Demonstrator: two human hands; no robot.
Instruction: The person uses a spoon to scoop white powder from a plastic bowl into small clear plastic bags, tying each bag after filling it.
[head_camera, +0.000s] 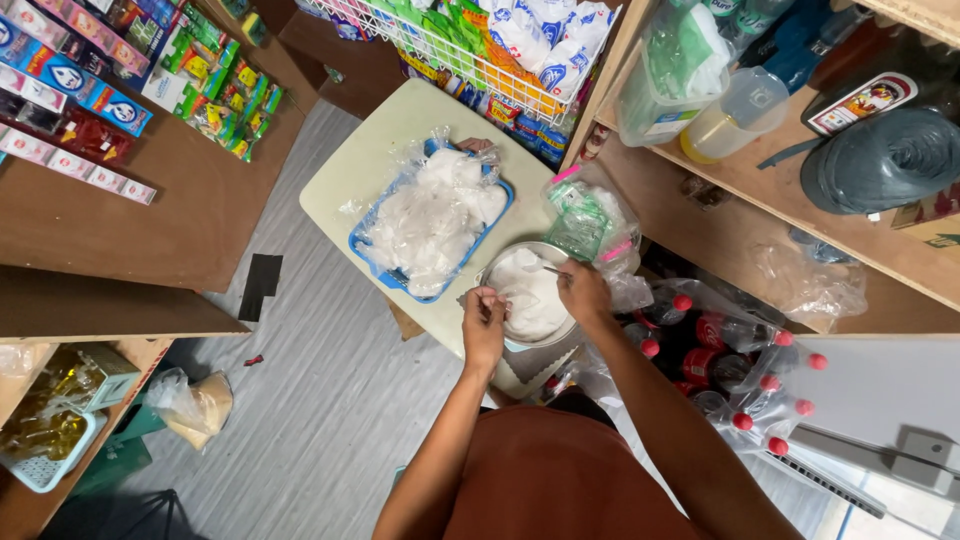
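Note:
A round metal bowl full of white powder sits at the near edge of a small pale table. My right hand is over the bowl's right side and grips a thin metal spoon whose tip lies in the powder. My left hand hovers at the bowl's left rim, fingers pinched on something small and clear, probably a little plastic bag. Beyond the bowl, a blue tray holds several filled clear bags of white powder.
A clear bag of green-printed packets rests to the right of the bowl. Red-capped dark bottles in plastic wrap stand at my right. Wooden shelves with jars, a wire rack of snack bags and a counter surround the table.

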